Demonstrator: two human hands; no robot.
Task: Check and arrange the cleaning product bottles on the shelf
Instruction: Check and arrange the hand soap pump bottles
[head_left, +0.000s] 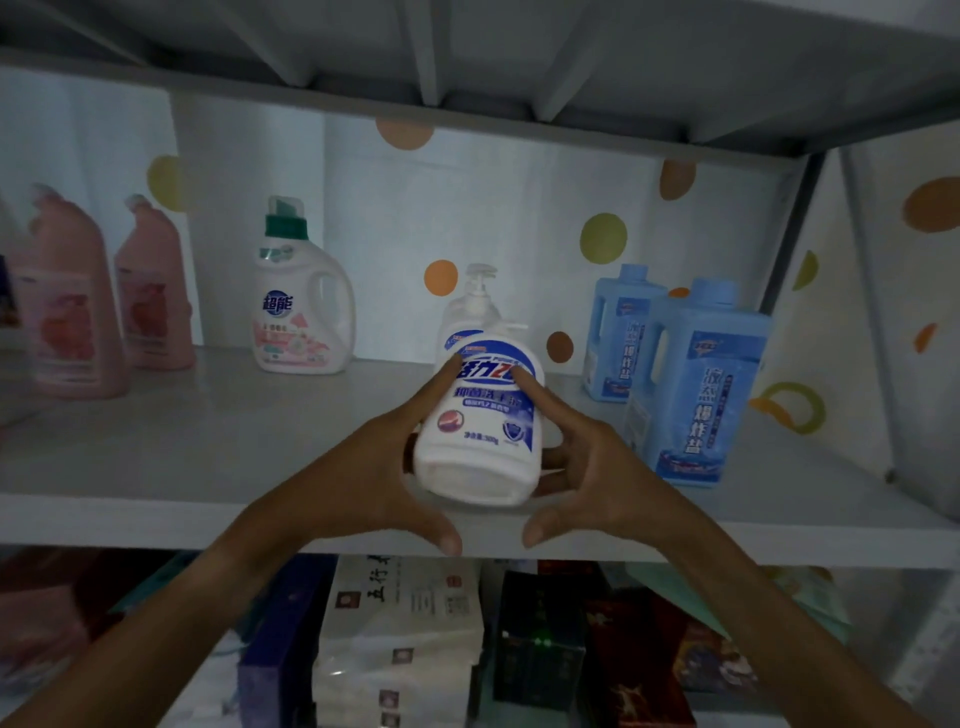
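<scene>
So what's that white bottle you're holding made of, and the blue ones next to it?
The white bottle, held between the left hand and the right hand, looks like smooth opaque plastic with a glossy printed label that catches light. The blue bottles look like slightly see-through plastic with moulded handles. Both are probably plastic, though the dim picture leaves it open.

I see a grey shelf (208, 467) carrying, left of my fingers (447, 374), two pink bottles (72, 312) and a white detergent jug (301, 312), a pump bottle (470, 312) behind them, and two blue bottles (696, 384) to their right.
</scene>
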